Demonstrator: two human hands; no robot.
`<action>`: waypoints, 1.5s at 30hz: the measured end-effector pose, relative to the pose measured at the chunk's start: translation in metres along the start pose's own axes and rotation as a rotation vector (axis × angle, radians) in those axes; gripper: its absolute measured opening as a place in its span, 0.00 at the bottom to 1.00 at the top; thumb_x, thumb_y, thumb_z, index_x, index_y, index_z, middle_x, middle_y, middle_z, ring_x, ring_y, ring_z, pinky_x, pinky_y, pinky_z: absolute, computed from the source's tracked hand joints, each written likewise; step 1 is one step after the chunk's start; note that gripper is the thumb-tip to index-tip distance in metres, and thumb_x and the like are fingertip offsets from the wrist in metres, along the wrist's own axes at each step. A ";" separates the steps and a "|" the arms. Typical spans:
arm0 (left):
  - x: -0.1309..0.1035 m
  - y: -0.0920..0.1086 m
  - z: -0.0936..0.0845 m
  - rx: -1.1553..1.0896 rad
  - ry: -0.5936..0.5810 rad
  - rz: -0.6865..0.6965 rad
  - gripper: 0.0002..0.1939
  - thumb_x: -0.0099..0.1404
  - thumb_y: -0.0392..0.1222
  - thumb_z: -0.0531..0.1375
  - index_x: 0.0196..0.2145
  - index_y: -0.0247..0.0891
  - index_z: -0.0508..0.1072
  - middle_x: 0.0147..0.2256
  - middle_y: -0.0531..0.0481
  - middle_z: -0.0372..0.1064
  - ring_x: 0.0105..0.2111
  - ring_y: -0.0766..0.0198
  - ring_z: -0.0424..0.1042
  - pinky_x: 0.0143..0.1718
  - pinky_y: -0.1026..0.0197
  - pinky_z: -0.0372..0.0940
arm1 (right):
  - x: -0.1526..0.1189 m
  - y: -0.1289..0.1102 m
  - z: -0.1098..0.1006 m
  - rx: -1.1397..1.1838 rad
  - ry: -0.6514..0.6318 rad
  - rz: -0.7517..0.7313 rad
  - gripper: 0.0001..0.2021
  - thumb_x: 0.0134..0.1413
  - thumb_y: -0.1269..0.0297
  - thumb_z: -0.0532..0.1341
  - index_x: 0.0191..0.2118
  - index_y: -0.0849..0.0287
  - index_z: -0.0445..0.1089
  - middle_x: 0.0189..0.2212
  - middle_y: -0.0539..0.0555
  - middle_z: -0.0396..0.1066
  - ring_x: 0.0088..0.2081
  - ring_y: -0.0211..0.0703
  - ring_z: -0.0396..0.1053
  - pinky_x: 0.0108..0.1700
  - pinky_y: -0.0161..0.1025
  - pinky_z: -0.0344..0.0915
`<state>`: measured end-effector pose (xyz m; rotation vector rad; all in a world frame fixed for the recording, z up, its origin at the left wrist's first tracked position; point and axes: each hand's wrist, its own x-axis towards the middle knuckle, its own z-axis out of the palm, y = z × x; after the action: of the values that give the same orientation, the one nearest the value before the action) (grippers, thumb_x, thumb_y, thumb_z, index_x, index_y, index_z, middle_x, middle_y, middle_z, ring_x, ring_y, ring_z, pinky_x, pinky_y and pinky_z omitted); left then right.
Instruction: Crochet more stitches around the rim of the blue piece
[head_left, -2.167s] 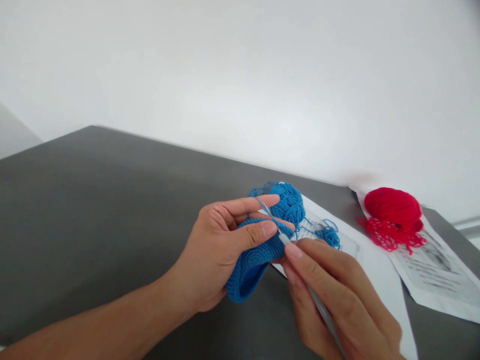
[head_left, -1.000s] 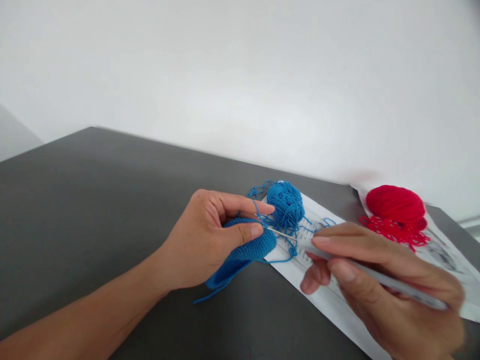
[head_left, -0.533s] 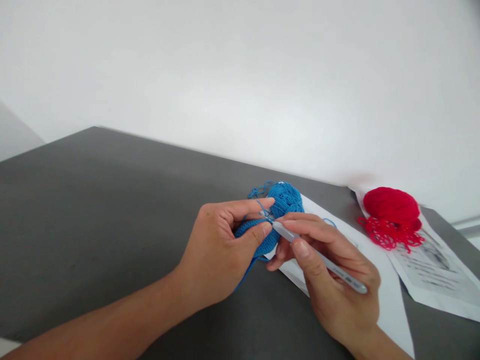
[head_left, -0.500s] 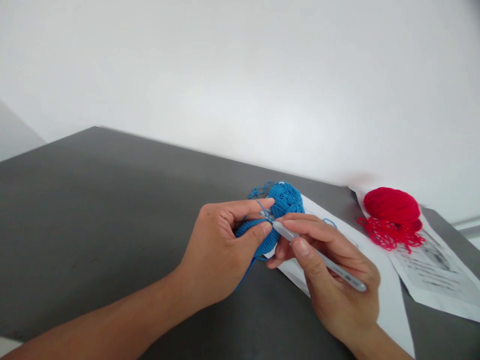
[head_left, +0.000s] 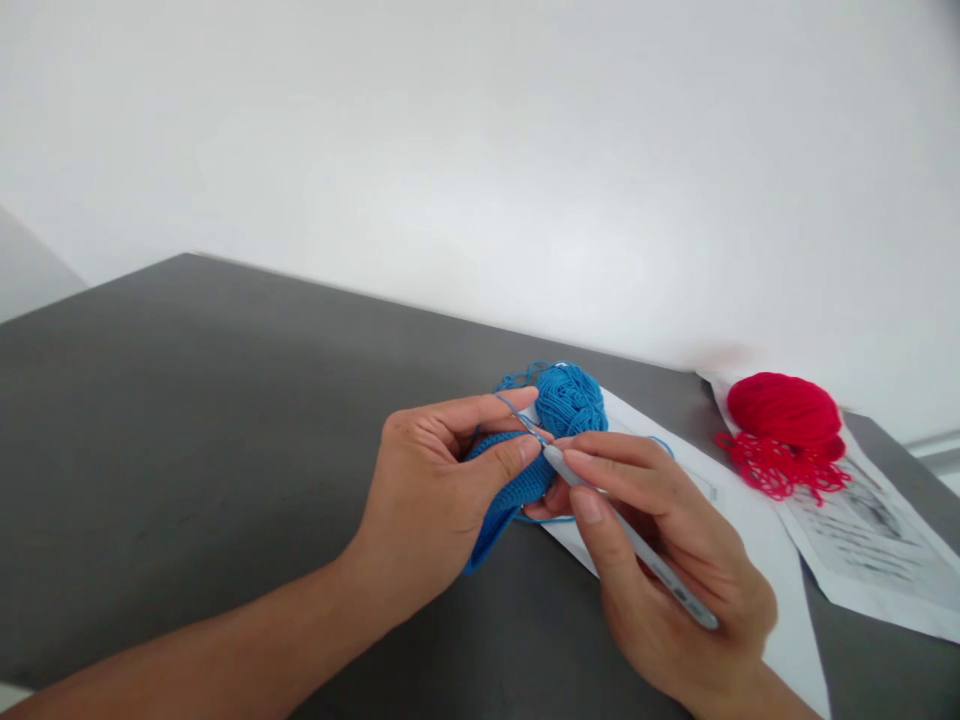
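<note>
Over the dark table (head_left: pixel 225 400), the left hand (head_left: pixel 427 490) pinches blue crochet (head_left: pixel 514 495); the right hand (head_left: pixel 675 540) clasps a grey hook (head_left: pixel 667 575); a yarn ball (head_left: pixel 571 400) lies beyond.

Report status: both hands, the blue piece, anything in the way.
Left hand pinching blue crochet piece. Right hand gripping grey hook, metal end close to the piece. Blue yarn ball just behind; nothing seen blocking either hand.
</note>
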<state>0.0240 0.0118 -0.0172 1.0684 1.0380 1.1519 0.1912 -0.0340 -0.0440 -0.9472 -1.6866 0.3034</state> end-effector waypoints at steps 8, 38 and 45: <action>-0.004 0.003 0.004 -0.313 -0.034 -0.049 0.19 0.58 0.31 0.75 0.47 0.44 0.86 0.33 0.53 0.86 0.32 0.70 0.80 0.35 0.73 0.74 | 0.003 -0.007 -0.004 -0.357 -0.059 -0.256 0.21 0.60 0.82 0.63 0.57 0.61 0.71 0.51 0.63 0.72 0.50 0.46 0.76 0.46 0.37 0.80; 0.020 0.020 -0.022 -0.267 -0.305 -0.358 0.15 0.51 0.30 0.78 0.38 0.32 0.87 0.30 0.46 0.84 0.24 0.65 0.80 0.27 0.69 0.75 | 0.016 0.009 -0.053 -0.142 -0.187 -0.304 0.27 0.56 0.80 0.71 0.60 0.54 0.77 0.51 0.52 0.83 0.46 0.47 0.84 0.51 0.45 0.84; 0.022 0.021 -0.024 -0.194 -0.301 -0.368 0.10 0.54 0.28 0.75 0.36 0.32 0.86 0.29 0.45 0.85 0.25 0.61 0.82 0.27 0.67 0.76 | 0.026 0.006 -0.058 -0.142 -0.252 -0.277 0.21 0.58 0.76 0.70 0.55 0.51 0.81 0.44 0.53 0.85 0.42 0.51 0.85 0.47 0.46 0.85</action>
<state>-0.0010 0.0377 -0.0027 0.8234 0.8231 0.7504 0.2446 -0.0263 -0.0099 -0.7891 -2.0674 0.1217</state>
